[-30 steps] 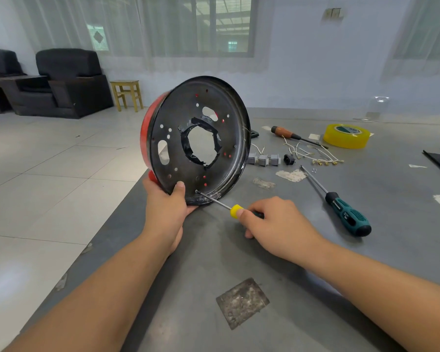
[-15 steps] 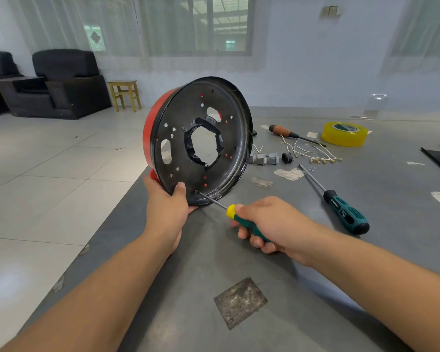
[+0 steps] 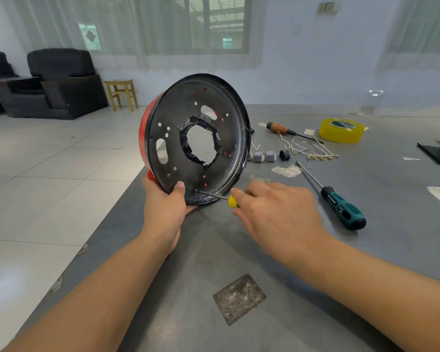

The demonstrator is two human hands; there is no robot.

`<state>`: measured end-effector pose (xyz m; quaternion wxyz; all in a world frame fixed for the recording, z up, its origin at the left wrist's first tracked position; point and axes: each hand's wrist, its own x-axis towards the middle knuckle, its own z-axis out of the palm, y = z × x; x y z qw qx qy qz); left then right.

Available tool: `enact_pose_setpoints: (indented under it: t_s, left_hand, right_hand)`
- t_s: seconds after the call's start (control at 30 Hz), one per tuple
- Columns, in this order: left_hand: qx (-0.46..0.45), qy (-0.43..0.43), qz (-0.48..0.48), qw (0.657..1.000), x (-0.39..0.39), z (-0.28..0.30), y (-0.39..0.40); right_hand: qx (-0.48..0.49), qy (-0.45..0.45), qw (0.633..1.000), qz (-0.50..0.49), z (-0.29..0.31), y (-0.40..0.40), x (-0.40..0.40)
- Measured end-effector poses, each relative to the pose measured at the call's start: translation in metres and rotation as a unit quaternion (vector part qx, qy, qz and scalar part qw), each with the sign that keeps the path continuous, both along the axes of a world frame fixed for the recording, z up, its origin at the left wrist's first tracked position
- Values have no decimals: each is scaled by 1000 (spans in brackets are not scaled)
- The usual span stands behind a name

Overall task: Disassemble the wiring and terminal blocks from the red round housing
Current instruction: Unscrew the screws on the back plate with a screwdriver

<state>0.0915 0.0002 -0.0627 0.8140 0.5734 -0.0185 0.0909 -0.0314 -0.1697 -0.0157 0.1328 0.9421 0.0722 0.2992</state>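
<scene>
The red round housing (image 3: 196, 138) stands on its edge on the grey table, its black perforated underside facing me. My left hand (image 3: 164, 207) grips its lower rim, thumb on the black face. My right hand (image 3: 272, 214) holds a small screwdriver (image 3: 220, 197) with a yellow collar; its handle is hidden in the hand. The shaft tip sits at a hole near the bottom of the black face. Loose white wires (image 3: 305, 148) and grey terminal blocks (image 3: 263, 156) lie on the table behind the housing.
A green-handled screwdriver (image 3: 341, 204) lies right of my right hand, an orange-handled one (image 3: 282, 128) farther back. A yellow tape roll (image 3: 341, 130) sits at the back right. The table's left edge (image 3: 107, 224) drops to a tiled floor. A grey patch (image 3: 239, 298) marks the near tabletop.
My right hand has rolled over the screwdriver handle, palm now facing down, covering the green grip that showed half a second ago. The housing and my left hand stayed put.
</scene>
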Motion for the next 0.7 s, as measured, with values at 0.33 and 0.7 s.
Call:
enact_pose_setpoints:
  t_s: [0.33,0.7]
  left_hand:
    - [-13,4,23,1000,-2,6,2]
    - [0,15,29,999,2,3,3]
  right_hand:
    - [725,63,680,88,13,-20,22]
    - [542,66,838,-10,4,-29,21]
